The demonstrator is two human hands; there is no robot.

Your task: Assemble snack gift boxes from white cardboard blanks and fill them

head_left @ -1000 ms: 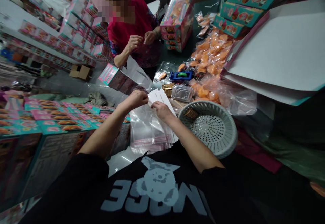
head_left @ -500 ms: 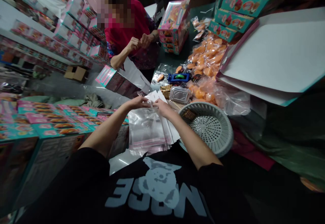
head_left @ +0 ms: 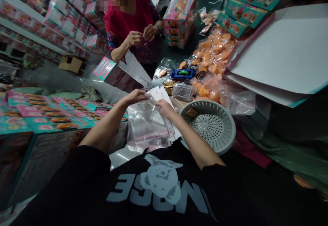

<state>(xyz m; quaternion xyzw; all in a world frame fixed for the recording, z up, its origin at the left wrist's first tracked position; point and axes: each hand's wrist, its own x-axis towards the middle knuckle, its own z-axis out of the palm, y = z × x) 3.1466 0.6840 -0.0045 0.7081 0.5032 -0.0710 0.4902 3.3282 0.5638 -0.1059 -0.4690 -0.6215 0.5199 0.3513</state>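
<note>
My left hand (head_left: 137, 96) pinches the upper left edge of a clear plastic bag (head_left: 143, 118), which lies over a stack of similar bags. On the other side my right hand (head_left: 165, 109) has its fingers closed at the bag's upper right edge, thumb and fingertips together. White paper sheets (head_left: 164, 96) lie under and beside the right hand, partly covered by the bags. Just beyond the hands are a gold packet (head_left: 168, 87) and a clear plastic tray (head_left: 183, 91).
A grey plastic basket (head_left: 225, 137) stands to the right. Behind it are orange pieces in bags (head_left: 214, 56) and a blue tape dispenser (head_left: 182, 74). Stacked printed boxes (head_left: 58, 123) fill the left. Opposite, a co-worker in a red top (head_left: 128, 26) holds both hands together.
My hands have moved slightly apart, and the upper bag has shifted and spread at a slant over the stack. The camera view has shifted a little.
</note>
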